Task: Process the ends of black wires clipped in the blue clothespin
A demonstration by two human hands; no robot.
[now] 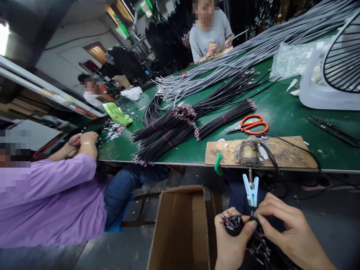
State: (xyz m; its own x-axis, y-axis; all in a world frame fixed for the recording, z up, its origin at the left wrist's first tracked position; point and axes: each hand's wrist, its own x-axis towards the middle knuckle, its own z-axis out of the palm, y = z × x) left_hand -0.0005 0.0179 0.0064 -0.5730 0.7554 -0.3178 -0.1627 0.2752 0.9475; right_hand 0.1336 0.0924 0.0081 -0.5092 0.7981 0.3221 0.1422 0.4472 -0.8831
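My left hand [232, 249] is closed around a bundle of thin black cables [233, 222] whose ends show red, white and black wires. Close to its thumb, my right hand [289, 225] pinches the end of a single black cable [252, 214], with fingertips nearly touching the left thumb. More cable ends [260, 249] hang below, between both hands. Just above the fingers, a light-blue clothespin-like clip [251, 190] sits on the shaft of a small motor [249, 152]. That motor is fixed to a wooden board [289, 152] at the table edge.
Bundled black cables [165, 138] and long grey cables [213, 71] lie on the green table [292, 123]. Orange-handled scissors [254, 124] rest behind the board, a white fan [315, 86] at right. A cardboard box [180, 225] stands below. A purple-sleeved co-worker [56, 202] sits left; others work farther back.
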